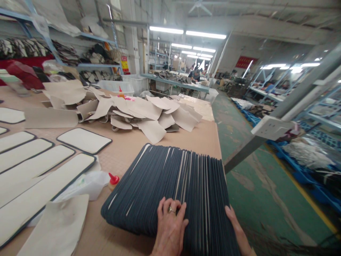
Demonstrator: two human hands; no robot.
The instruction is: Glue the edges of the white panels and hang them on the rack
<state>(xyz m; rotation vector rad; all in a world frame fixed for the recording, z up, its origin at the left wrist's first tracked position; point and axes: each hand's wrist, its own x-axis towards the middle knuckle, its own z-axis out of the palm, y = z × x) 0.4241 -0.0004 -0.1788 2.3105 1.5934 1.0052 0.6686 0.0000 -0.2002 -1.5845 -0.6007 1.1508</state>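
Observation:
A long row of flat panels with dark navy edging [160,177] stands on edge, packed side by side, at the table's right front corner. Pale strips show between some of them. My left hand [172,224], with a ring on one finger, bends its fingers over the top edges near the row's middle. Against the outer right end of the row presses my right hand [238,227]; most of its fingers are hidden behind the panels. Left of the row is a glue bottle with a red cap [113,179], partly covered by it.
Cream panels with dark edging [84,140] lie flat at the left. A heap of beige pieces [144,106] covers the table's far part. Near the front left are a loose beige sheet [58,224] and a white plastic bag [93,185]. A slanted metal post with a socket box [271,127] stands at right.

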